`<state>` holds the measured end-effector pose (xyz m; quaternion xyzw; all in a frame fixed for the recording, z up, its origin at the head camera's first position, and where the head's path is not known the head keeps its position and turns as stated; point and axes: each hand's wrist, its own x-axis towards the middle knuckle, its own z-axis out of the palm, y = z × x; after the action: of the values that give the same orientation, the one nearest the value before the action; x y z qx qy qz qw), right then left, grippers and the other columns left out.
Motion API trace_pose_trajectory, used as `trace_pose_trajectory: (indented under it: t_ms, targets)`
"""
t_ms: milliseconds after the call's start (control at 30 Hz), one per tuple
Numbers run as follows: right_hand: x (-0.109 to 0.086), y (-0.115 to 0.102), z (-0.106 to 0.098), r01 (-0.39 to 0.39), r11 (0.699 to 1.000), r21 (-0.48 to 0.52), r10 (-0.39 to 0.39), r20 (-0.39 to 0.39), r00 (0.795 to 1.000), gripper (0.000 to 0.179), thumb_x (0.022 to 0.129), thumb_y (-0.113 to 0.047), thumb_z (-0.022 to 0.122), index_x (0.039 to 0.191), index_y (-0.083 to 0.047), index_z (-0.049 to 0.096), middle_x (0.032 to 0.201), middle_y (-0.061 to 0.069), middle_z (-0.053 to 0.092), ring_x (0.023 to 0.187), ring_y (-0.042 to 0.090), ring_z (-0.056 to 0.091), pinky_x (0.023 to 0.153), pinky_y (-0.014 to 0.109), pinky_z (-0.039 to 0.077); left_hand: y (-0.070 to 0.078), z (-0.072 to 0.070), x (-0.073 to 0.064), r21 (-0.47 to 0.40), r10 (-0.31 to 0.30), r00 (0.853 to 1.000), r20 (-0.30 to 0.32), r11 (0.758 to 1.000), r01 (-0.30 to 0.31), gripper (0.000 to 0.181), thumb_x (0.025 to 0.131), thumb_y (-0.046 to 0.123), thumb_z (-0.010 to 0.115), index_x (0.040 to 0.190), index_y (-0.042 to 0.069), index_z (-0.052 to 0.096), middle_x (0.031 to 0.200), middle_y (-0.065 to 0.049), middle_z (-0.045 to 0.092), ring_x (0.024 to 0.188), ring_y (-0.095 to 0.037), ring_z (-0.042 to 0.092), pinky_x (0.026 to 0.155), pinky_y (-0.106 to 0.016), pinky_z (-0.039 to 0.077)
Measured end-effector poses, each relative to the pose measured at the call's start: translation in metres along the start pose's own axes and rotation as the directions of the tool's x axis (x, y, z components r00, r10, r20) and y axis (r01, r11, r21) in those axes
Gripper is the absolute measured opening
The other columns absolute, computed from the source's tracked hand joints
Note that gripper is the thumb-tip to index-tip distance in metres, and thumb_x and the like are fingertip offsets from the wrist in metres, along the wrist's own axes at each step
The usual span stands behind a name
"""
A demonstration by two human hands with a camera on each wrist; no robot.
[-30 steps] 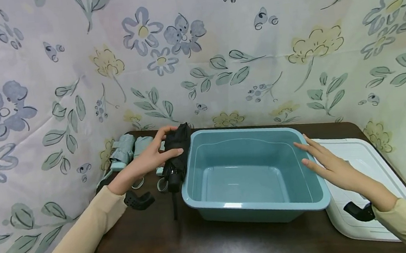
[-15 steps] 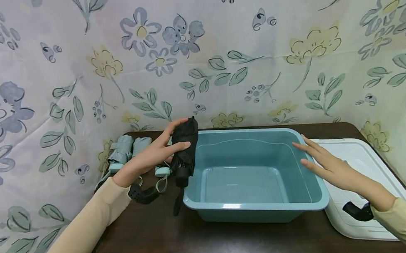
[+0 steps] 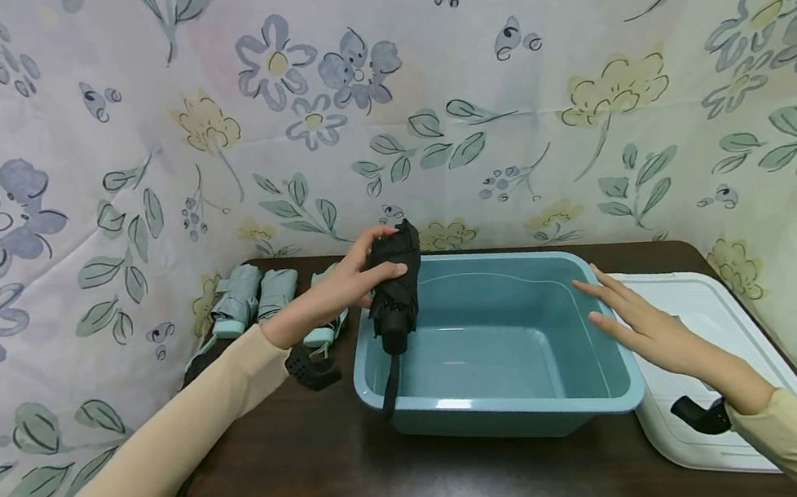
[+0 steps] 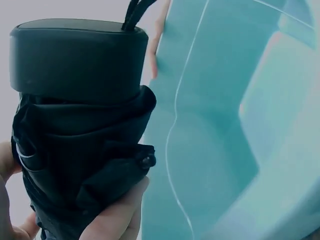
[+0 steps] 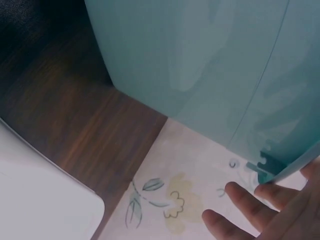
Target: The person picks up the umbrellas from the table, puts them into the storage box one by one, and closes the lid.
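left hand (image 4: 114, 217) grips a folded black umbrella (image 4: 85, 127) by its gathered fabric (image 4: 70, 175), fingers showing at lower left and along the bottom. handle (image 4: 77, 65) uppermost in frame, flat end in sight, a dark strap (image 4: 137, 14) rising from its right side; small round fastener (image 4: 147, 161) at the fabric's right edge. teal tub (image 4: 210, 135) fills the right side, thin light line down its wall.
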<state>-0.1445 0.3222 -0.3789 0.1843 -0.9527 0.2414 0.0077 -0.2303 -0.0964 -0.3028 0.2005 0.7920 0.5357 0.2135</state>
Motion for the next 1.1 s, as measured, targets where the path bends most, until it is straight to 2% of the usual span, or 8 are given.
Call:
trace_pose_trajectory:
  t_ms: [100, 200, 433, 533, 767, 967, 1100]
  targets:
    - [0.000, 0.001, 0.000, -0.001, 1.000, 0.002, 0.001, -0.001, 1.000, 0.054, 0.098, -0.030, 0.045, 0.148, -0.029, 0.023, 0.157, 0.003, 0.000, 0.137, 0.044, 0.017, 0.082, 0.076, 0.028, 0.003, 0.006, 0.008, -0.049, -0.016, 1.000, 0.019, 0.999, 0.017, 0.055, 0.093, 0.034, 0.053, 0.137, 0.036, 0.020, 0.142, -0.012, 0.020, 0.123, -0.033, 0.039, 0.079, -0.053, 0.049]
    - [0.001, 0.002, 0.000, 0.003, 1.000, 0.000, -0.003, 0.009, 1.000, 0.054, 0.099, -0.031, 0.043, 0.148, -0.027, 0.022, 0.156, 0.004, -0.001, 0.136, 0.045, 0.017, 0.081, 0.076, 0.029, 0.006, 0.012, 0.013, -0.054, -0.028, 0.999, 0.036, 0.998, 0.030, 0.054, 0.093, 0.032, 0.053, 0.137, 0.032, 0.021, 0.145, -0.011, 0.014, 0.124, -0.033, 0.038, 0.077, -0.051, 0.050]
    - [0.003, 0.000, -0.002, -0.007, 1.000, 0.003, 0.007, 0.006, 1.000, 0.054, 0.098, -0.032, 0.043, 0.148, -0.026, 0.024, 0.156, 0.005, 0.000, 0.137, 0.045, 0.017, 0.083, 0.076, 0.028, 0.010, 0.027, 0.024, -0.081, -0.061, 0.995, 0.078, 0.994, 0.067, 0.053, 0.093, 0.027, 0.053, 0.134, 0.027, 0.021, 0.139, -0.014, 0.026, 0.117, -0.032, 0.045, 0.071, -0.045, 0.053]
    - [0.002, 0.001, -0.002, 0.004, 1.000, 0.003, -0.004, 0.000, 1.000, 0.053, 0.098, -0.030, 0.044, 0.147, -0.025, 0.025, 0.156, 0.006, 0.002, 0.136, 0.045, 0.017, 0.084, 0.076, 0.027, 0.009, 0.034, 0.029, -0.100, -0.090, 0.990, 0.108, 0.990, 0.101, 0.052, 0.092, 0.027, 0.054, 0.132, 0.027, 0.021, 0.139, -0.014, 0.026, 0.117, -0.033, 0.047, 0.071, -0.045, 0.053]
    - [0.001, 0.001, 0.001, 0.020, 0.999, 0.029, -0.020, -0.001, 1.000, 0.053, 0.098, -0.028, 0.045, 0.147, -0.023, 0.026, 0.156, 0.008, 0.003, 0.136, 0.046, 0.017, 0.086, 0.076, 0.026, 0.007, 0.044, 0.039, -0.123, -0.119, 0.977, 0.174, 0.982, 0.142, 0.054, 0.091, 0.026, 0.053, 0.132, 0.024, 0.019, 0.144, -0.014, 0.020, 0.126, -0.035, 0.037, 0.073, -0.046, 0.051]
    - [0.002, 0.000, 0.001, 0.027, 0.999, 0.039, -0.027, 0.004, 1.000, 0.053, 0.098, -0.028, 0.045, 0.147, -0.022, 0.026, 0.156, 0.009, 0.003, 0.136, 0.047, 0.016, 0.086, 0.076, 0.025, 0.007, 0.051, 0.045, -0.114, -0.155, 0.966, 0.207, 0.977, 0.181, 0.057, 0.091, 0.027, 0.055, 0.133, 0.024, 0.016, 0.142, -0.016, 0.022, 0.126, -0.036, 0.038, 0.074, -0.047, 0.052]
    - [0.001, 0.000, 0.000, 0.020, 0.999, 0.044, -0.021, 0.007, 1.000, 0.053, 0.098, -0.028, 0.045, 0.147, -0.022, 0.026, 0.156, 0.008, 0.002, 0.136, 0.047, 0.016, 0.085, 0.076, 0.026, 0.007, 0.056, 0.050, -0.126, -0.163, 0.959, 0.233, 0.972, 0.196, 0.056, 0.091, 0.025, 0.056, 0.131, 0.026, 0.018, 0.139, -0.016, 0.026, 0.119, -0.035, 0.043, 0.072, -0.046, 0.052]
